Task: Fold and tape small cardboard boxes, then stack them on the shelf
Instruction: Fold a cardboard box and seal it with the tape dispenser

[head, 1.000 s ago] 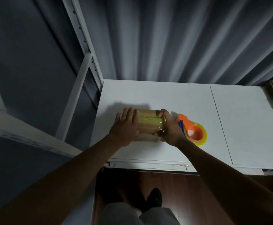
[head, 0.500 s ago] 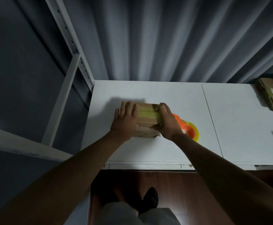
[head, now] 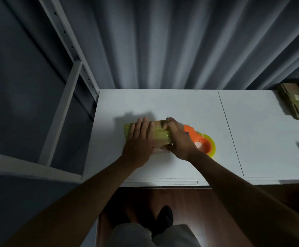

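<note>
While the box [head: 160,133] is pinned only from above and from one end, it could be skidded across the smooth white table [head: 180,107] if uneven pressure is applied, and the glossy tape could be creased or lifted at its end. Should it slide toward the right hand [head: 180,141], the orange tape dispenser [head: 201,142] lying just behind that hand could be knocked. The left hand [head: 139,139] is laid flat, its fingers [head: 142,124] spread over the box top and not curled around anything. The box's right end is gripped by the right hand's bent fingers [head: 170,122]. The box is thus found under the left fingers and inside the right ones.
</note>
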